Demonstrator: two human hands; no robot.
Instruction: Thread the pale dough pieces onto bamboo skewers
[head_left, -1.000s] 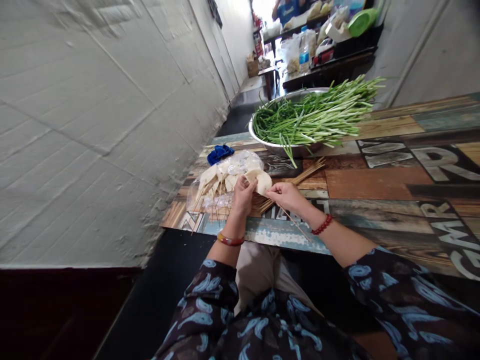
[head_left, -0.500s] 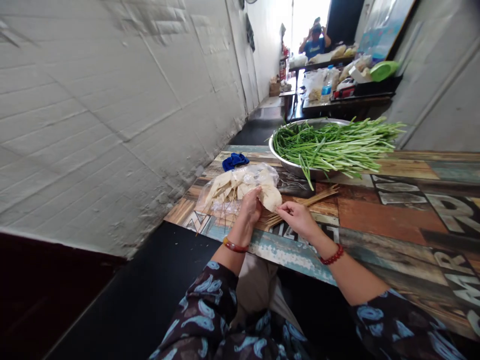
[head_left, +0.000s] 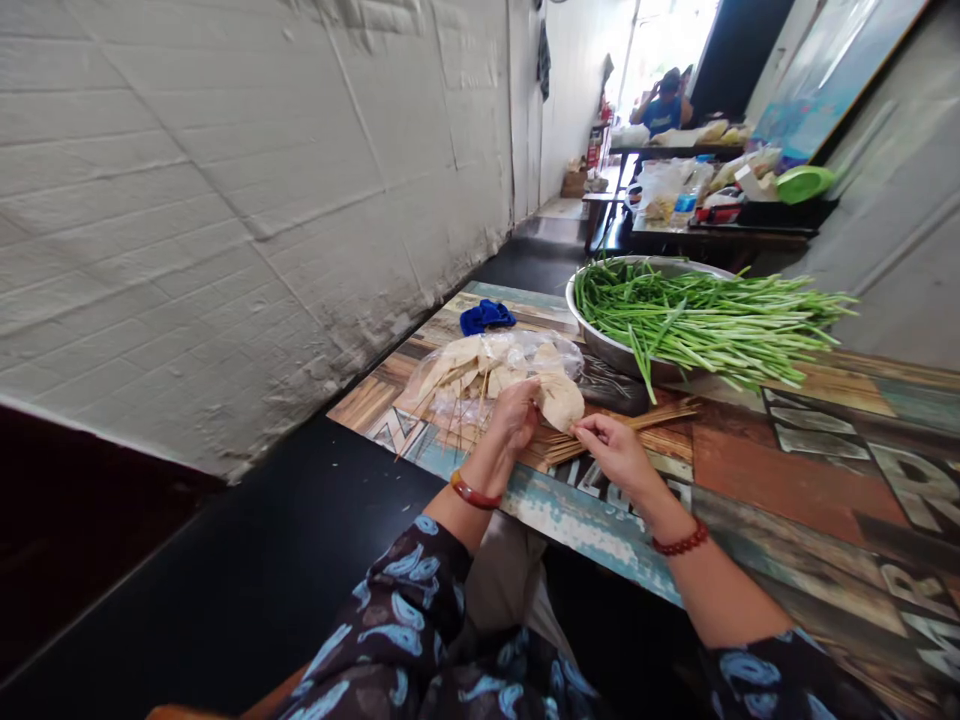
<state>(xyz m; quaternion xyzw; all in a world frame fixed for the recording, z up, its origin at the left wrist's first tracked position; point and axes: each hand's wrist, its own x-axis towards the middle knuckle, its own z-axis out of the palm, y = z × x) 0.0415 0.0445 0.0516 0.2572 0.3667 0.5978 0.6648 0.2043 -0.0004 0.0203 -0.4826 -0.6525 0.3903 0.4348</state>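
Observation:
My left hand (head_left: 517, 412) is closed on the left edge of a pale, round, flat sheet of bean curd (head_left: 561, 403), held up over the table. At the sheet's lower right edge, my right hand (head_left: 611, 450) pinches what looks like a thin bamboo skewer, mostly hidden by the sheet and fingers. A clear plastic bag (head_left: 525, 350) lies behind my left hand, with more pale sheets (head_left: 461, 365) on it. Several skewered pieces lie there, their sticks (head_left: 461, 425) pointing toward me. Beneath and beside my right hand is a bundle of loose bamboo skewers (head_left: 664, 413).
A metal basin (head_left: 611, 352) heaped with long green garlic chives (head_left: 712, 315) stands at the table's back. A blue cloth (head_left: 486, 316) lies near the far left corner. Farther off, another table holds a bottle (head_left: 686, 200) and bags; a person (head_left: 664, 108) sits beyond. The wall (head_left: 300, 200) runs along the left.
The view has shifted, so the table and basin appear a little farther right and lower. Both hands keep their hold at the same sheet, with little movement between them.

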